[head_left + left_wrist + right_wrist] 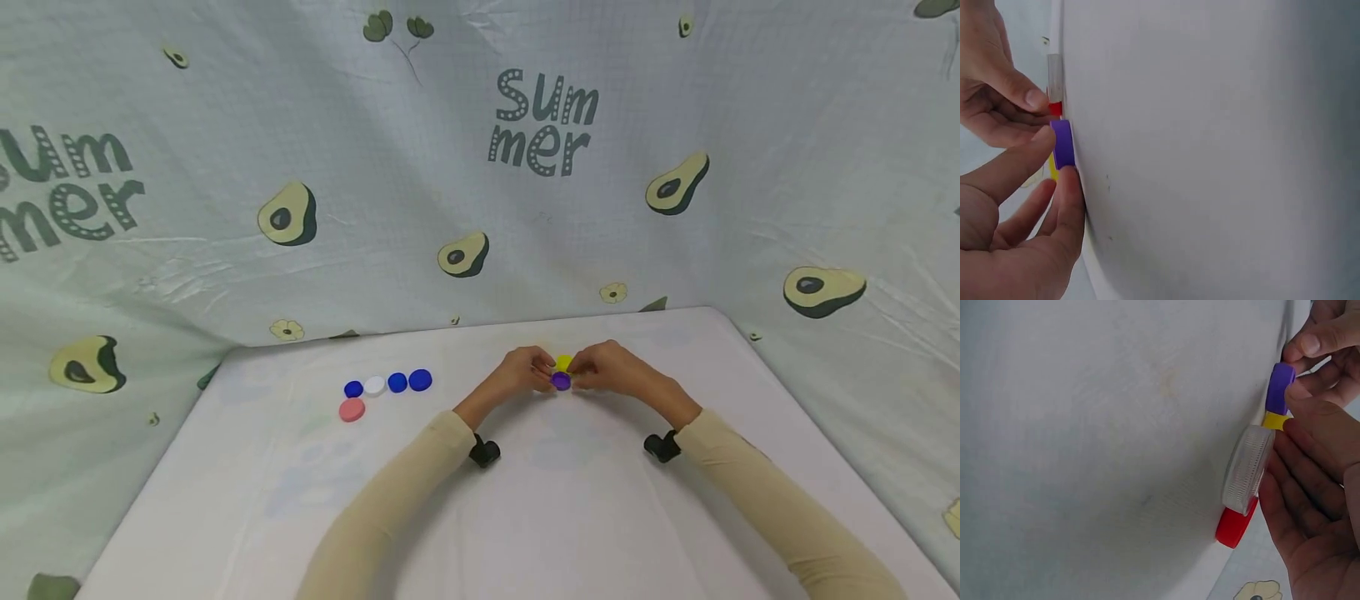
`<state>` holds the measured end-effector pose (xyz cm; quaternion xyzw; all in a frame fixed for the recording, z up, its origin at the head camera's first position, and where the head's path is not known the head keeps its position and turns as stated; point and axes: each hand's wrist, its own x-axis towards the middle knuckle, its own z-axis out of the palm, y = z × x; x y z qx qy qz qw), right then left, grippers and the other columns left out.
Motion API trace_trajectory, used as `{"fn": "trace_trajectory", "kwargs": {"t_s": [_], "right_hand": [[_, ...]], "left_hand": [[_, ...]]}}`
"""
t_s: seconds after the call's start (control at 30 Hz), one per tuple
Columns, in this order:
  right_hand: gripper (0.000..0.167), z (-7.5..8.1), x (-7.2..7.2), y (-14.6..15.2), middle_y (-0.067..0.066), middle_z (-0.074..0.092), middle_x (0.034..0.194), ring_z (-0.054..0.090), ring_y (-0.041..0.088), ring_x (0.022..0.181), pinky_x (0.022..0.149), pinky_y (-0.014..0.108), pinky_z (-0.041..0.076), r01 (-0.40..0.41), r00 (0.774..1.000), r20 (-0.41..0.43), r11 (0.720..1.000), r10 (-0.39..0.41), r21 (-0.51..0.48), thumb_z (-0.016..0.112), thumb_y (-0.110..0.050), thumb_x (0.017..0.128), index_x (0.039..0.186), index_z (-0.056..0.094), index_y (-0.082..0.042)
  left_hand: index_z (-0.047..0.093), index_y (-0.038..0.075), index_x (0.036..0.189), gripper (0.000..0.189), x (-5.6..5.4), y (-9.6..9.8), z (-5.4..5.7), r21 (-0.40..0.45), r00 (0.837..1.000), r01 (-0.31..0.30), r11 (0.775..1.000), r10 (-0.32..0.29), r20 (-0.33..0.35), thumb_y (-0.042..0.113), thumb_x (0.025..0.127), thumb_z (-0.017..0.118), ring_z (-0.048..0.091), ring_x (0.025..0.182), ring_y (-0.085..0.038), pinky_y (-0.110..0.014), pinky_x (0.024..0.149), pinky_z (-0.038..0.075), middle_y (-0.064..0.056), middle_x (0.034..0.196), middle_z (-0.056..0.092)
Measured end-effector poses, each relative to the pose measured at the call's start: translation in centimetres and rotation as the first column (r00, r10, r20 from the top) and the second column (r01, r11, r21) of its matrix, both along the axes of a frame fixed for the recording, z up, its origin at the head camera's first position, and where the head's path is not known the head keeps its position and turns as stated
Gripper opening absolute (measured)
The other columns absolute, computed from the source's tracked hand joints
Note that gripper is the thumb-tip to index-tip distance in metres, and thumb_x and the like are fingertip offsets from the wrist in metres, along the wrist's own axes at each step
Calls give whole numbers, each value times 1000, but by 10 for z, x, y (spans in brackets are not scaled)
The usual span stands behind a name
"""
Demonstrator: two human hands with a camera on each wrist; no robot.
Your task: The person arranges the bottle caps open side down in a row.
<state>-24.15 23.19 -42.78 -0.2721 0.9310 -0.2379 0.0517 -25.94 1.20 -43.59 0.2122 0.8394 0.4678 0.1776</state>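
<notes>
A purple bottle cap [561, 381] sits low at the tabletop, and my left hand [529, 369] pinches it between thumb and finger, as the left wrist view shows [1064, 145]. A yellow cap [564, 362] lies just beyond it. My right hand [609, 367] is close on the other side; in the right wrist view its thumb tip reaches the edge of the purple cap [1280, 389], its fingers extended behind a clear ribbed lid [1249, 470]. Past that lid is a red cap [1236, 526]. From the head view, my right hand hides the clear lid and red cap.
Left on the white-covered table [570, 517] is a row of caps: a small blue cap [353, 389], a white cap [374, 386], then two more blue ones. A pink cap [352, 409] lies in front. A printed cloth [375, 275] hangs behind the table's far edge.
</notes>
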Motion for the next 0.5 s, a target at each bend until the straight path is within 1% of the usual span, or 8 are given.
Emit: {"fn": "trace_trajectory", "kwargs": {"t_s": [0.13,0.2,0.33,0.5], "right_hand": [[20,0,-3,0,3,75,96,63,12,80,74,27,58,14,999,39,1000,-14,10,81,-14,88,105,78,-4],[20,1,-3,-1,4,76,96,65,13,81,74,28,59,18,999,47,1000,-18,7,81,-14,88,105,78,-3],[21,1,-2,-4,4,76,94,64,13,80,73,28,58,30,998,47,999,-31,14,82,-14,87,104,78,-2],[23,-3,-1,-7,2,76,93,62,12,79,73,28,56,49,999,23,999,-50,12,84,-16,85,103,78,-2]], "left_hand": [[69,-4,109,32,-3,4,2,-64,1000,-9,998,8,-17,1,81,85,66,83,-14,-20,72,56,-11,99,72],[70,-3,107,30,-3,4,3,-79,1000,-22,997,21,-19,2,81,85,63,79,-12,-19,69,55,-11,96,73],[72,-4,104,29,-5,5,2,-75,999,-32,997,31,-22,2,80,86,61,76,-10,-18,67,54,-11,93,73],[74,-4,100,26,-6,6,-2,-75,998,-32,997,28,-57,1,78,87,59,72,-8,-16,62,51,-12,90,74]]}}
